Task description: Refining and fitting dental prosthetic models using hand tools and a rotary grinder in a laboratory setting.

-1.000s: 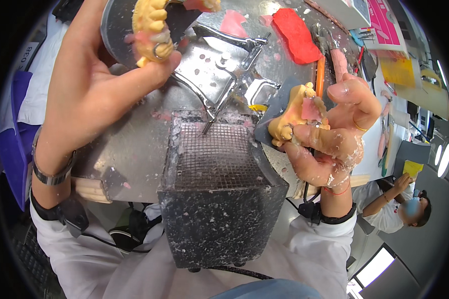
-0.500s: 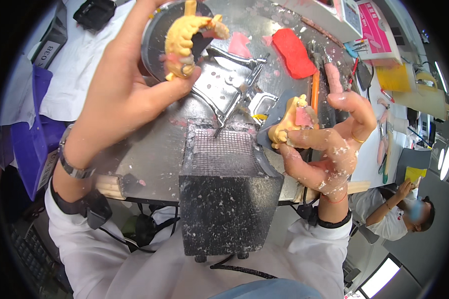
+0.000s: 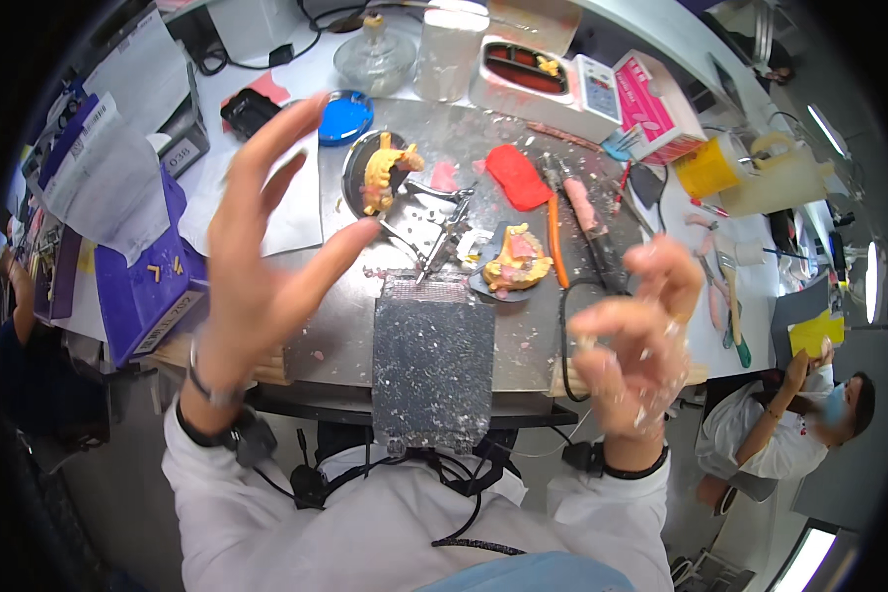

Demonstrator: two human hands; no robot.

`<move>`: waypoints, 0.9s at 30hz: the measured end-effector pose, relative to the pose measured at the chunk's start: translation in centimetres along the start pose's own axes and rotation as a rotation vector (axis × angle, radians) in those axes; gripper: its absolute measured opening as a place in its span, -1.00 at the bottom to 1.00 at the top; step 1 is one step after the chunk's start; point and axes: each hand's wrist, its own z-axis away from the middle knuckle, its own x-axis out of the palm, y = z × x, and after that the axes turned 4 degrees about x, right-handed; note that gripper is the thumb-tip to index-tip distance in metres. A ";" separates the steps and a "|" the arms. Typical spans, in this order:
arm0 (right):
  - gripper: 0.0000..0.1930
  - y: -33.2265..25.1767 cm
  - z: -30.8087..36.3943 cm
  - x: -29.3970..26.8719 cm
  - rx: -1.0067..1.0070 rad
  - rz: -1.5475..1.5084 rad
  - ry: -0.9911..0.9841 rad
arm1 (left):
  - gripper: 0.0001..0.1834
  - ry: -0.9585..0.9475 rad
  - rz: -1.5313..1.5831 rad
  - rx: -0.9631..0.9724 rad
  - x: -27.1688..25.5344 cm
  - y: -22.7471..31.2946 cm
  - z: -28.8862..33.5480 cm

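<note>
now your fingers are off everything: the left hand (image 3: pixel 257 266) hangs left of centre with its fingers spread wide, and the right hand (image 3: pixel 633 340), at centre right, has its plaster-flecked fingers loosely curled around nothing. half a second ago each hand pinched a yellow dental cast; both casts are down now. one yellow cast (image 3: pixel 385 170) rests in the dark round bowl (image 3: pixel 357 187) at upper centre, and the other yellow cast (image 3: pixel 516 264) lies on a small dark dish beside the metal articulator frame (image 3: pixel 432 222) at mid-frame. so the pieces look parked, your hands free. the speckled mesh tray (image 3: pixel 432 360) sits below, between your wrists.
</note>
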 end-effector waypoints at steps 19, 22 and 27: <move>-0.67 -4.5 6.7 4.1 -0.115 -0.109 0.033 | -0.84 -0.084 1.210 -0.618 1.2 11.3 12.2; -0.84 1.6 2.0 2.5 -0.070 0.264 0.222 | -0.81 -0.035 0.851 -0.480 1.7 11.0 12.6; -0.67 13.5 -1.9 -0.2 0.212 0.742 0.109 | -0.80 -0.003 0.691 -0.241 1.5 11.7 12.3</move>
